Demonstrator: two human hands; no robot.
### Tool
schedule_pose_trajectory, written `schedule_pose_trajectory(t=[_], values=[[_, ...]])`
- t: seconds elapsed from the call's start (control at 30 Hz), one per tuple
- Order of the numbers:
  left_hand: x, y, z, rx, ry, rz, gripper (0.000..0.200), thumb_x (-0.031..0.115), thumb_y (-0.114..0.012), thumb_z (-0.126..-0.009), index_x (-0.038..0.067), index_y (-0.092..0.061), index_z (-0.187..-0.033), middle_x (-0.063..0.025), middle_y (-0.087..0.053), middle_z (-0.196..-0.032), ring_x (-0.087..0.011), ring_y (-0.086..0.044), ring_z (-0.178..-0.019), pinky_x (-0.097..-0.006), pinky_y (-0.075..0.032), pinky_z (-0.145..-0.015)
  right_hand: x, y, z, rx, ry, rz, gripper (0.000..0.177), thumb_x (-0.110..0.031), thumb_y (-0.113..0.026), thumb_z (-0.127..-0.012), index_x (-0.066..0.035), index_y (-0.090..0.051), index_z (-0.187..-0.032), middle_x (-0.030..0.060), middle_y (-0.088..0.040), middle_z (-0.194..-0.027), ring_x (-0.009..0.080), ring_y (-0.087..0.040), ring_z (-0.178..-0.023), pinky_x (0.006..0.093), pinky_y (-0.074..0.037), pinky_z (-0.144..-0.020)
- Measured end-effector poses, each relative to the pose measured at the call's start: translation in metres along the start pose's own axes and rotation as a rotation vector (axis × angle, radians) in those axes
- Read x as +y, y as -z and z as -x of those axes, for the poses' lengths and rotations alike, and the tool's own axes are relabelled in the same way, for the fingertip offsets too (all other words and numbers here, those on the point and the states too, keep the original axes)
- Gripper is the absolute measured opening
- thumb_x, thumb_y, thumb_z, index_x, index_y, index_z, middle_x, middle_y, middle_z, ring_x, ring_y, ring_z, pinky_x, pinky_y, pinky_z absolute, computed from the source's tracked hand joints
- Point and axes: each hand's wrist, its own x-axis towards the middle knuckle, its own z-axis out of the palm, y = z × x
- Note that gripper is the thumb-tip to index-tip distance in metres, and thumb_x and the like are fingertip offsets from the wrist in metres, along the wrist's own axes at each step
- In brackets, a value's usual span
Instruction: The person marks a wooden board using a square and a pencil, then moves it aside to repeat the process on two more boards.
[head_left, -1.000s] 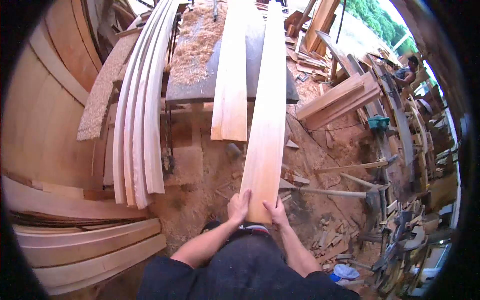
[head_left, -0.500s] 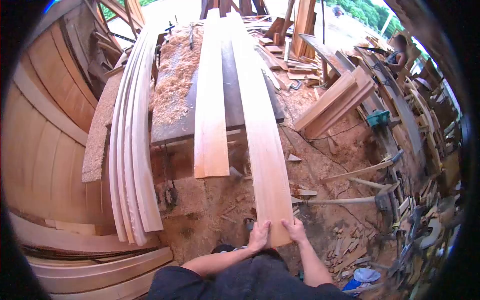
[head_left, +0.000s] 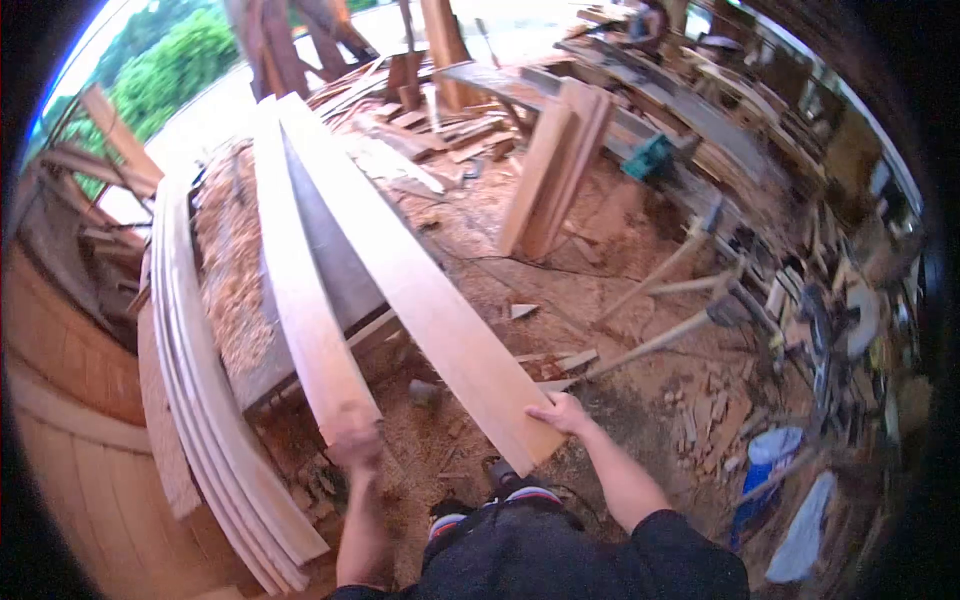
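Note:
Two long pale wooden planks lie on the workbench [head_left: 345, 270] with their near ends jutting toward me. My right hand [head_left: 562, 412] grips the right plank [head_left: 420, 300] by its right edge near the end, thumb on the top face. At the near end of the left plank [head_left: 305, 300] is my left hand [head_left: 355, 440], smeared by motion. It appears to touch that end, but its fingers cannot be made out.
Several curved strips [head_left: 190, 370] lean along the bench's left side, beside heaped wood shavings [head_left: 232, 250]. Thick boards [head_left: 555, 170] stand tilted to the right. A long-handled tool [head_left: 650, 350], offcuts and a blue-and-white bag [head_left: 770, 465] lie on the right. Another person [head_left: 645, 25] is far back.
My left hand has left the right plank and moved left to the other plank's end. My right hand stays on the right plank's edge. The view has turned right.

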Motion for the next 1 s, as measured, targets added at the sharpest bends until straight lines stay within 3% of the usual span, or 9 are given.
schedule_pose_trajectory(t=[0.07, 0.1, 0.2, 0.27, 0.33, 0.63, 0.8, 0.93, 1.0], values=[[-0.087, 0.051, -0.039, 0.592, -0.052, -0.771, 0.047, 0.037, -0.061, -0.101, -0.003, -0.061, -0.125, -0.0191, -0.067, -0.119, -0.0305, -0.066, -0.1, -0.0453, -0.055, -0.083, 0.004, -0.005, 0.009, 0.171, 0.047, 0.144, 0.072, -0.053, -0.08, -0.081, -0.012, -0.062, -0.137, 0.0199, -0.069, -0.125, 0.0306, -0.067, -0.112, 0.0416, -0.052, -0.099], [-0.105, 0.062, -0.054, 0.634, 0.315, -0.668, 0.046, 0.037, -0.061, -0.101, -0.001, -0.061, -0.128, -0.0162, -0.068, -0.124, -0.0305, -0.065, -0.112, -0.0457, -0.052, -0.097, 0.018, -0.019, 0.004, 0.329, 0.112, 0.218, 0.074, -0.052, -0.08, -0.081, -0.011, -0.06, -0.139, 0.021, -0.067, -0.127, 0.0331, -0.065, -0.115, 0.0426, -0.051, -0.101], [-0.169, 0.092, -0.07, -0.188, 0.584, 0.831, 0.05, 0.038, -0.064, -0.099, 0.0, -0.061, -0.131, -0.014, -0.067, -0.128, -0.0284, -0.062, -0.12, -0.0452, -0.046, -0.107, -0.009, -0.055, 0.025, 0.636, 0.404, 0.372, 0.082, -0.044, -0.084, -0.077, 0.003, -0.055, -0.138, 0.0285, -0.061, -0.13, 0.041, -0.062, -0.118, 0.0453, -0.051, -0.102], [-0.22, 0.088, -0.085, -0.19, 0.806, 0.876, 0.051, 0.04, -0.062, -0.101, 0.002, -0.059, -0.134, -0.0115, -0.067, -0.13, -0.0263, -0.064, -0.118, -0.044, -0.049, -0.106, -0.042, -0.094, 0.043, 0.544, 0.419, 0.251, 0.08, -0.04, -0.083, -0.077, 0.002, -0.054, -0.14, 0.0281, -0.059, -0.133, 0.041, -0.06, -0.121, 0.0457, -0.05, -0.104], [-0.222, 0.071, -0.093, -0.22, 0.544, 0.781, 0.052, 0.041, -0.062, -0.1, 0.002, -0.058, -0.135, -0.0104, -0.067, -0.129, -0.0249, -0.066, -0.115, -0.0435, -0.052, -0.102, -0.096, -0.128, 0.069, 0.32, 0.459, 0.236, 0.078, -0.037, -0.081, -0.08, -0.001, -0.052, -0.142, 0.0258, -0.054, -0.14, 0.0408, -0.055, -0.128, 0.046, -0.046, -0.108], [-0.17, 0.027, 0.011, -0.161, 0.567, 0.764, 0.044, 0.033, -0.067, -0.098, 0.001, -0.062, -0.129, -0.0098, -0.068, -0.124, -0.0224, -0.068, -0.106, -0.0359, -0.055, -0.094, -0.156, -0.249, 0.08, 0.094, 0.709, 0.743, 0.09, -0.032, -0.081, -0.077, -0.005, -0.04, -0.153, 0.0248, -0.032, -0.159, 0.0429, -0.026, -0.15, 0.0601, -0.031, -0.117], [-0.003, 0.024, 0.118, -0.097, 0.577, 0.438, 0.033, 0.007, -0.067, -0.092, -0.004, -0.061, -0.123, -0.0104, -0.069, -0.114, -0.0206, -0.068, -0.102, -0.0336, -0.056, -0.089, -0.075, -0.271, 0.108, 0.294, 0.848, 0.529, 0.085, -0.031, -0.08, -0.082, -0.004, -0.039, -0.152, 0.0259, -0.042, -0.153, 0.039, -0.042, -0.142, 0.0456, -0.042, -0.112], [0.06, -0.008, 0.179, -0.146, 0.38, 0.383, 0.082, 0.004, -0.07, -0.086, -0.004, -0.024, -0.153, -0.0203, -0.047, -0.146, -0.0281, -0.053, -0.128, -0.0352, -0.045, -0.105, -0.024, -0.283, 0.162, 0.129, 0.515, -0.23, 0.061, -0.026, -0.07, -0.091, -0.004, -0.051, -0.144, 0.0228, -0.065, -0.126, 0.0333, -0.067, -0.113, 0.0379, -0.054, -0.095], [0.03, -0.045, 0.195, -0.079, 0.167, 0.16, 0.097, 0.007, -0.069, -0.083, -0.003, -0.009, -0.158, -0.0243, -0.038, -0.153, -0.0319, -0.043, -0.138, -0.0384, -0.037, -0.114, -0.004, -0.273, 0.168, 0.134, 0.514, -0.207, 0.064, -0.022, -0.075, -0.087, -0.005, -0.051, -0.144, 0.0212, -0.067, -0.119, 0.0333, -0.069, -0.109, 0.0391, -0.055, -0.091]])
